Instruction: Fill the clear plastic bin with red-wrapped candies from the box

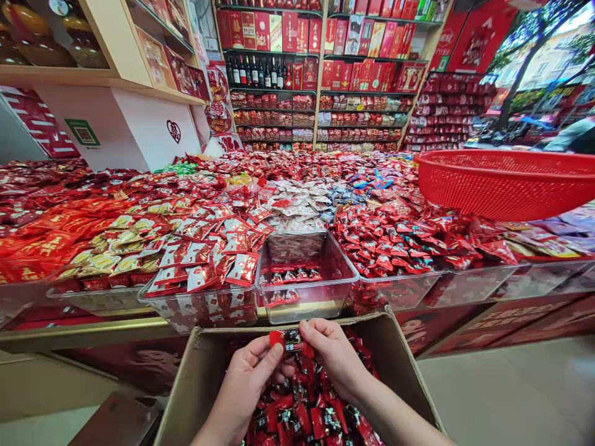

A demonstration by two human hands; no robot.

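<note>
Held packet (292, 341) — print too small to read; cardboard box (198, 371) — cut off below.

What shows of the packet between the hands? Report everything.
The small packet looks like glossy plastic film, with red ends and a dark middle bearing pale print. It is held roughly level, one end pinched by the left hand, the other by the right hand, above similar packets in the open cardboard box. Its contents are hidden.
</note>
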